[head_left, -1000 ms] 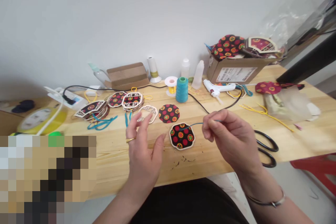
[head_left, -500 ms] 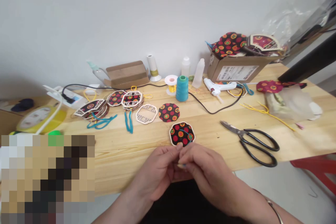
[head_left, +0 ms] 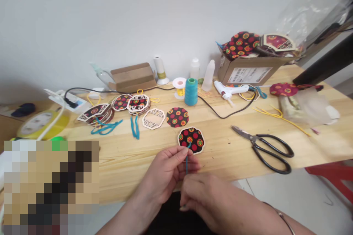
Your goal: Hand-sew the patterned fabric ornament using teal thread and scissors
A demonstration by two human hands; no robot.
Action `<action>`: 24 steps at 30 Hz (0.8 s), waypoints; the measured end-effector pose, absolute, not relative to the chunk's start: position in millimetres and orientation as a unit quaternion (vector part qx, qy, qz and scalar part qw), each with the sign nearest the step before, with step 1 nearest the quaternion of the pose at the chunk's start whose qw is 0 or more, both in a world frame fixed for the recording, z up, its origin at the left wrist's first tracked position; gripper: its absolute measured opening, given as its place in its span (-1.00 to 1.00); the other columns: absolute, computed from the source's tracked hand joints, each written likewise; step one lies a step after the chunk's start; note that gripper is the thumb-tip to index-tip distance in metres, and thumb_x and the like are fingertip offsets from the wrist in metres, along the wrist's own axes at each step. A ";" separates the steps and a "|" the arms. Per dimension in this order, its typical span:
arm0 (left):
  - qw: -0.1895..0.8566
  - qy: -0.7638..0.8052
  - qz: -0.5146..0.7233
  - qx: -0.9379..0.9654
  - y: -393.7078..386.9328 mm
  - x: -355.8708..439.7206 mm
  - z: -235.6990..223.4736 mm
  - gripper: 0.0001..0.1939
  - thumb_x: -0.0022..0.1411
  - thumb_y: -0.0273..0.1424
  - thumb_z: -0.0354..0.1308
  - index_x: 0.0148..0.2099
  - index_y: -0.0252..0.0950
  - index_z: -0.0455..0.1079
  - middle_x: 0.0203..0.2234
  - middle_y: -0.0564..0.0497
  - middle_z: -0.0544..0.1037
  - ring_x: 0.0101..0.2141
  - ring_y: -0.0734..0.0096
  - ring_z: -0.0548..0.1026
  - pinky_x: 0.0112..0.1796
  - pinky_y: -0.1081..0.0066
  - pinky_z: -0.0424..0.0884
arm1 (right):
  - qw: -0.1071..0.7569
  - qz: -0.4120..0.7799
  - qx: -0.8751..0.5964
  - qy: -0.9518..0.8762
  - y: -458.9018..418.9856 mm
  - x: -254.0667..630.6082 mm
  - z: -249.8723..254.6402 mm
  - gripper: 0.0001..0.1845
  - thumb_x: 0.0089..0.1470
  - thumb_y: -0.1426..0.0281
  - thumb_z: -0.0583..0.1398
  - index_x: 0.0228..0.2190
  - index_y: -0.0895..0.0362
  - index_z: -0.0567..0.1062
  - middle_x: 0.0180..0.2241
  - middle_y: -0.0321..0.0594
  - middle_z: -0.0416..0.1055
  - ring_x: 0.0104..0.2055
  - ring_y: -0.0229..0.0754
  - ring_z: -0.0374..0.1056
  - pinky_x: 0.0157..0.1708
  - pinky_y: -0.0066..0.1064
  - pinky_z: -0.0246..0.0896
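Between thumb and forefinger, my left hand (head_left: 169,167) pinches a teal cord (head_left: 186,166); its other fingers are loosely curled. The cord runs down to my right hand (head_left: 205,194), closed around its lower part in front of the table edge. Just beyond my left fingertips lies a wood-rimmed piece (head_left: 194,139) covered in black fabric with red dots and flowers. A matching fabric cutout (head_left: 178,117) and a bare lattice frame (head_left: 153,119) rest behind it. Black-handled scissors (head_left: 252,138) lie open to the right.
A teal thread cone (head_left: 191,92) and a yellow spool (head_left: 180,90) stand at the back. Near them are a white glue gun (head_left: 231,90) with a black cable and a carton (head_left: 245,71) of fabric pieces. Finished ornaments (head_left: 138,103) are stacked on the left.
My right hand has moved down and toward me, away from my left fingertips. A length of teal cord now shows stretched between the two hands.
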State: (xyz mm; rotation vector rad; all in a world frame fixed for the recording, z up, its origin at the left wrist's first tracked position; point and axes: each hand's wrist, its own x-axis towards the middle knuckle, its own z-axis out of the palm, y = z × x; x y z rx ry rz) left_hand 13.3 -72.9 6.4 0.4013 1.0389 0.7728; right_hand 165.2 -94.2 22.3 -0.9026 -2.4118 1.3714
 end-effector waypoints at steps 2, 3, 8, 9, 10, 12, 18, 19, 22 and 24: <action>0.777 0.480 0.364 0.183 -72.2 13.3 6.1 -0.86 0.03 -0.40 0.28 -0.45 -0.38 0.44 -0.55 -0.02 0.53 -0.52 0.45 0.49 -0.45 0.48 0.39 | 0.104 0.482 -0.301 -0.816 -94.8 164.8 21.9 -0.83 0.08 0.55 0.07 -0.35 0.17 0.46 -0.37 -0.28 0.47 -0.37 -0.37 0.33 -0.40 -0.63 0.15; 0.776 0.479 0.367 0.183 -72.0 13.1 5.5 -0.86 0.04 -0.40 0.27 -0.45 -0.38 0.43 -0.56 -0.01 0.51 -0.54 0.47 0.47 -0.48 0.50 0.37 | 0.098 0.489 -0.299 -0.813 -95.1 164.6 21.5 -0.83 0.08 0.54 0.08 -0.34 0.16 0.46 -0.36 -0.29 0.47 -0.37 -0.37 0.33 -0.40 -0.64 0.15; 0.778 0.463 0.381 0.185 -72.1 11.0 1.2 -0.87 0.06 -0.42 0.26 -0.44 -0.40 0.43 -0.57 0.00 0.48 -0.58 0.57 0.38 -0.61 0.59 0.23 | 0.056 0.512 -0.270 -0.814 -93.9 162.4 20.2 -0.86 0.06 0.53 0.10 -0.35 0.18 0.47 -0.33 -0.25 0.50 -0.34 -0.37 0.35 -0.39 -0.64 0.14; 0.779 0.460 0.384 0.185 -72.1 10.9 0.8 -0.87 0.06 -0.42 0.26 -0.44 -0.40 0.44 -0.57 0.00 0.48 -0.59 0.58 0.38 -0.61 0.60 0.22 | 0.049 0.517 -0.261 -0.814 -93.0 161.9 20.2 -0.86 0.07 0.52 0.11 -0.35 0.19 0.48 -0.33 -0.24 0.50 -0.33 -0.36 0.35 -0.39 -0.64 0.14; 0.779 0.459 0.385 0.185 -72.1 10.9 0.6 -0.87 0.06 -0.42 0.26 -0.43 -0.41 0.44 -0.57 0.00 0.48 -0.59 0.58 0.37 -0.60 0.59 0.22 | 0.044 0.522 -0.254 -0.813 -92.0 161.4 20.2 -0.86 0.08 0.52 0.11 -0.36 0.20 0.48 -0.33 -0.23 0.50 -0.33 -0.35 0.36 -0.39 -0.63 0.15; 0.778 0.458 0.387 0.187 -71.8 11.2 0.8 -0.87 0.05 -0.42 0.26 -0.42 -0.41 0.45 -0.56 -0.01 0.48 -0.58 0.58 0.37 -0.60 0.59 0.21 | 0.041 0.531 -0.241 -0.812 -90.3 160.7 19.8 -0.86 0.09 0.50 0.11 -0.36 0.19 0.48 -0.33 -0.24 0.50 -0.33 -0.34 0.36 -0.39 -0.62 0.16; 0.777 0.458 0.386 0.195 -71.8 12.5 1.5 -0.88 0.07 -0.42 0.25 -0.39 -0.41 0.46 -0.54 -0.02 0.49 -0.58 0.60 0.35 -0.59 0.58 0.20 | 0.059 0.531 -0.224 -0.815 -91.3 160.0 16.0 -0.90 0.06 0.52 0.14 -0.39 0.18 0.48 -0.36 -0.26 0.49 -0.33 -0.32 0.37 -0.39 -0.60 0.20; 0.778 0.457 0.385 0.196 -71.9 12.6 1.6 -0.88 0.07 -0.42 0.25 -0.39 -0.41 0.46 -0.53 -0.03 0.49 -0.58 0.60 0.34 -0.58 0.58 0.19 | 0.060 0.528 -0.223 -0.817 -91.8 159.9 15.5 -0.90 0.06 0.51 0.14 -0.39 0.18 0.48 -0.36 -0.26 0.49 -0.33 -0.32 0.37 -0.39 -0.61 0.20; 0.779 0.454 0.385 0.197 -72.0 13.1 2.6 -0.86 0.05 -0.42 0.26 -0.39 -0.43 0.46 -0.54 -0.03 0.47 -0.61 0.64 0.30 -0.60 0.59 0.13 | 0.054 0.524 -0.220 -0.821 -92.2 159.5 14.3 -0.90 0.07 0.51 0.14 -0.39 0.19 0.48 -0.37 -0.25 0.50 -0.33 -0.32 0.37 -0.39 -0.61 0.20; 0.778 0.456 0.384 0.199 -72.0 13.5 3.7 -0.85 0.04 -0.41 0.27 -0.38 -0.44 0.46 -0.55 -0.01 0.45 -0.64 0.69 0.24 -0.62 0.61 0.06 | 0.051 0.524 -0.216 -0.822 -91.7 158.8 13.3 -0.90 0.07 0.50 0.14 -0.39 0.19 0.48 -0.37 -0.25 0.51 -0.33 -0.32 0.37 -0.39 -0.61 0.20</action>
